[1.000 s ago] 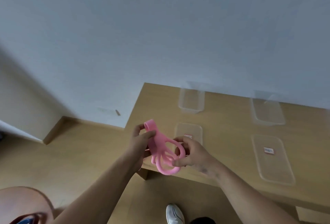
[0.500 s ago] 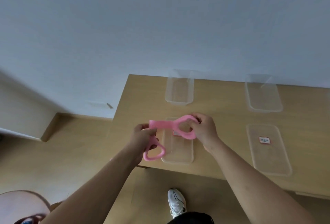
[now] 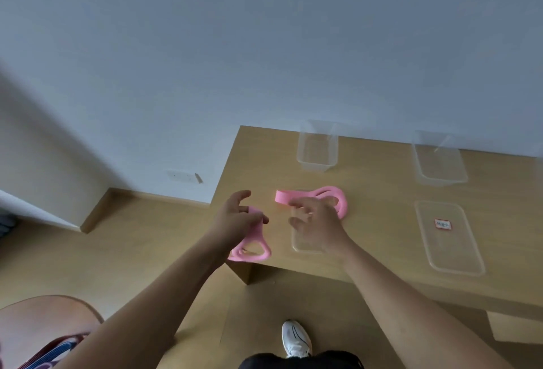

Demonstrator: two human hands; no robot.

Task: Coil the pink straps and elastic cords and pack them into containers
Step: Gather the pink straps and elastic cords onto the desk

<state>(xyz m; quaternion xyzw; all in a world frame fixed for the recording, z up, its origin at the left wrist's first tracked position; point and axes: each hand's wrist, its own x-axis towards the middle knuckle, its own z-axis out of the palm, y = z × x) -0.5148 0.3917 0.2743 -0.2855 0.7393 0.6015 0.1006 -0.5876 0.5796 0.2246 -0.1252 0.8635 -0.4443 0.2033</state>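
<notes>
A coiled pink strap [image 3: 329, 196] lies on the wooden table [image 3: 382, 192], partly over a clear lid [image 3: 302, 246]. My right hand [image 3: 314, 221] hovers just in front of it with fingers spread, holding nothing. My left hand [image 3: 238, 218] grips a second pink strap [image 3: 252, 246], whose loops hang down over the table's front left corner. Two clear containers [image 3: 316, 149] [image 3: 439, 160] stand empty at the back of the table by the wall.
A second clear lid [image 3: 448, 239] with a red label lies at the right. The table's left edge drops to a wooden floor [image 3: 117, 251]. My white shoe [image 3: 295, 339] shows below. A striped object [image 3: 44, 351] sits at the bottom left.
My right hand laid its pink strap on the table over the lid and let go. My left hand kept the other strap and stayed at the front left corner.
</notes>
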